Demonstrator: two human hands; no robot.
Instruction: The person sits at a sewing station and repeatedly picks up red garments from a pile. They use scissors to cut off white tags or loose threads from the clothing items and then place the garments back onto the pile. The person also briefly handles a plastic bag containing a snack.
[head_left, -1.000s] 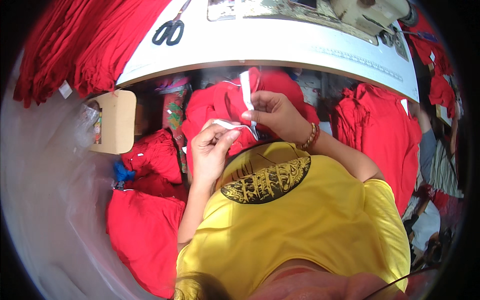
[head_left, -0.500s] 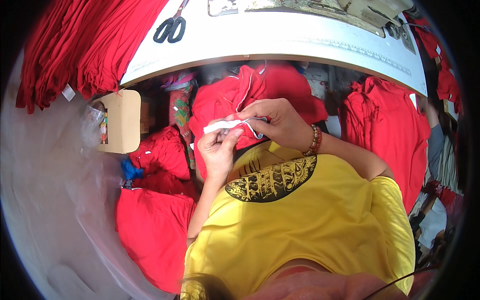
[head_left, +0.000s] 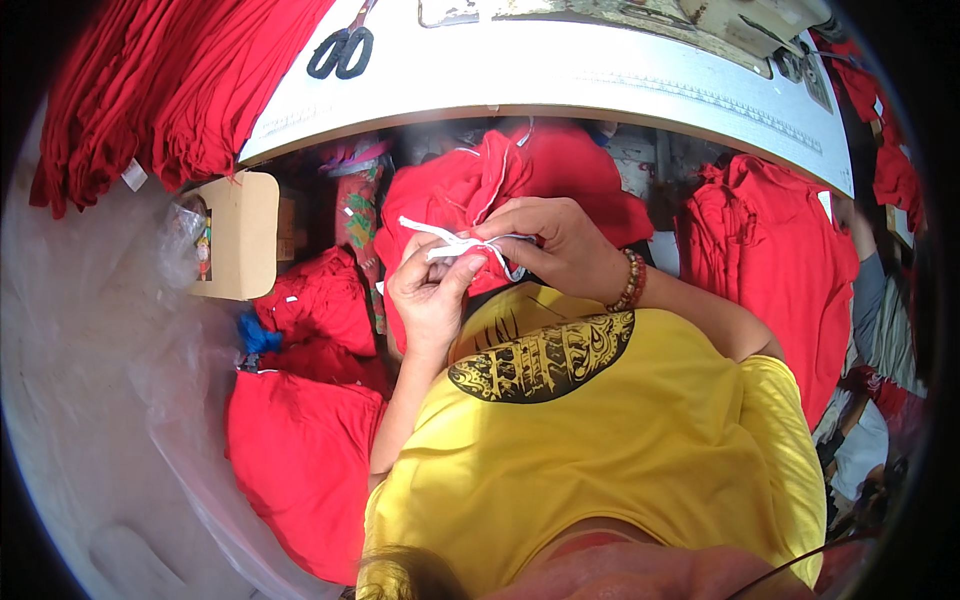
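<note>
A red garment (head_left: 560, 180) lies bunched across my lap, with narrow white tape (head_left: 428, 230) along part of its edge. My left hand (head_left: 432, 295) pinches the tape between thumb and fingers. Close beside it, my right hand (head_left: 545, 235) grips the same tape and a bit of the red cloth. Two white tails of the tape spread apart to the left of my fingertips. Its other part loops below my right fingers. A beaded bracelet (head_left: 630, 280) circles my right wrist.
Ahead stands a white table (head_left: 480, 75) with black-handled scissors (head_left: 342, 52) and part of a sewing machine (head_left: 765, 25). Red cloth hangs at the far left (head_left: 150, 100); more red cloth (head_left: 765, 260) is piled at right. A cardboard box (head_left: 245, 235) stands at left.
The white tape, earlier one flat strip at my left fingers, now shows two separated tails. My hands have stayed nearly in place.
</note>
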